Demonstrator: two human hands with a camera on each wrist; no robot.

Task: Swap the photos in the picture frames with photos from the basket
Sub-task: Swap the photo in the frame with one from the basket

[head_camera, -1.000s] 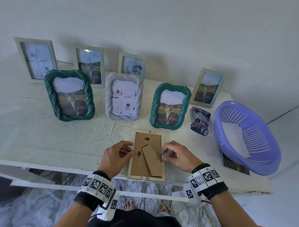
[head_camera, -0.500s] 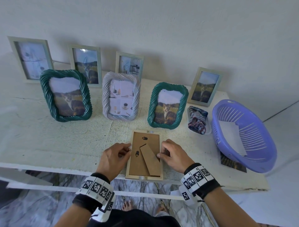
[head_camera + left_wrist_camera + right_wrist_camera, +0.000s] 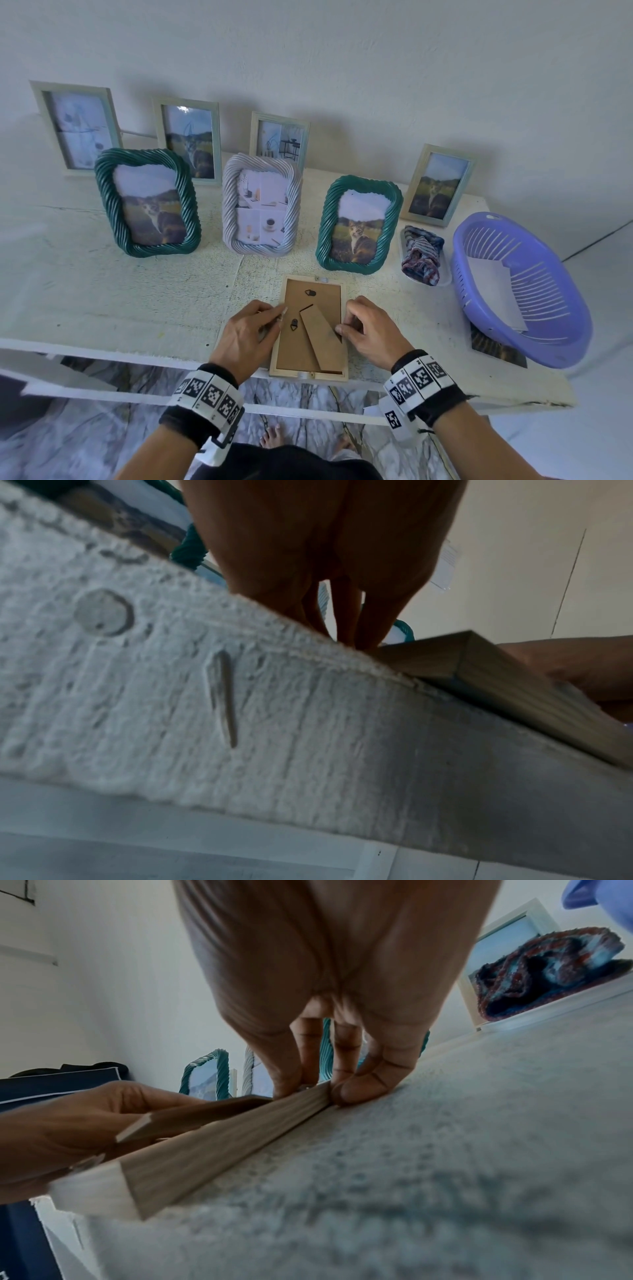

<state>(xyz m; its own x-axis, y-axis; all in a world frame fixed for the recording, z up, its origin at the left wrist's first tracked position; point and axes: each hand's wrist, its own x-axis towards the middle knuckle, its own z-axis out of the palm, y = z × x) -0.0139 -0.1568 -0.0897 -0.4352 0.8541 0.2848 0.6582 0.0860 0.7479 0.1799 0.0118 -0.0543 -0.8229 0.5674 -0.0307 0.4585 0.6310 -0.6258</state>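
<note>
Item: frame (image 3: 310, 327), face down at the table (image 3: 102, 291) edge between your hands, backing up so its tabs can be reached; your left hand (image 3: 248, 334) pinches its left rim, right hand (image 3: 368, 330) curls fingertips (image 3: 363, 1088) on its right rim to steady it; basket (image 3: 534, 346) with photos waits right.

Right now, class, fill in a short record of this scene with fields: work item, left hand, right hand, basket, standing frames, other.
work item: wooden frame lying face down at the table front edge, brown backing up, stand flap raised
left hand: left hand fingers at the frame's left edge
right hand: right hand pinching the frame's right edge
basket: purple basket at right, white sheet inside
standing frames: seven upright behind, several showing a cat
other: knitted cloth beside the basket
</note>
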